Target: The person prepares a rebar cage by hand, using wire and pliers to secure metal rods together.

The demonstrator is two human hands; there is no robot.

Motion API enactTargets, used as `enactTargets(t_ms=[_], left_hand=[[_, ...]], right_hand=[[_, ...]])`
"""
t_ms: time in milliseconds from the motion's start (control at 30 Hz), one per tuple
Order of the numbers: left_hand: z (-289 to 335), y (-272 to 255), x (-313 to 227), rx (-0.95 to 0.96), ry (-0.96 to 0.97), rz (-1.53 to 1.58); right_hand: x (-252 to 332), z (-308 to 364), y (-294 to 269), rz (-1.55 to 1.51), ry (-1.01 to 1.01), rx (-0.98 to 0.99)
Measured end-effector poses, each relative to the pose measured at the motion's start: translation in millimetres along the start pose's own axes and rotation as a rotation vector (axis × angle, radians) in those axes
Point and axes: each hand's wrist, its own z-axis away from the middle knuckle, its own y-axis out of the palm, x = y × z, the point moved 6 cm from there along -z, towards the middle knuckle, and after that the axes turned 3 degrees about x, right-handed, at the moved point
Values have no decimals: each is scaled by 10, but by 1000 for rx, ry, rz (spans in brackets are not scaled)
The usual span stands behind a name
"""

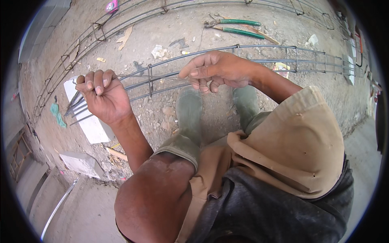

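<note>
Several thin strands of tie wire (162,77) stretch between my two hands. My left hand (104,96) is raised at the left, palm toward me, fingers curled closed on one end of the wire. At the other end, my right hand (221,72) pinches the strands between thumb and fingers, and a loose loop hangs below its fingertips. Both hands are above a long rebar cage (150,83) with square stirrups, which lies across in front of my green rubber boots (189,107). Whether the wire touches the cage I cannot tell.
A white block (97,128) props the cage's left end; another block (82,164) lies nearer. Beyond the cage are green-handled pincers (243,35). A second rebar cage (97,32) curves along the far side, near a pink object (112,6). Scraps and rubble litter the dirt.
</note>
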Motion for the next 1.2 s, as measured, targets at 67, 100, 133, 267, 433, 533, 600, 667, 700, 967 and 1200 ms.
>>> enactTargets(t_ms=[67,100,133,267,433,533,600,667,700,967,1200], left_hand=[[16,2,-22,1,15,-14],[13,-12,-31,1,22,-48],[12,-25,-43,0,29,-82],[0,-42,-86,-12,75,-153],[27,-118,-140,-71,105,-239],[29,-189,-129,-80,81,-190],[31,-238,-121,-91,58,-163],[44,-279,-120,-103,37,-136],[48,-293,-106,-116,15,-108],[52,-218,-71,-166,-69,67],[63,-253,-65,-104,-58,45]], right_hand=[[13,-8,-15,22,17,-44],[47,-6,7,25,18,-39],[97,11,19,36,0,-86],[260,97,47,446,-407,-231],[187,46,-2,431,-255,-188],[167,47,-42,330,-274,-111],[190,64,-13,279,-307,-51],[245,96,24,224,-330,-43],[246,95,31,224,-329,-44],[352,139,48,339,-414,-135],[136,101,0,232,-204,-63]])
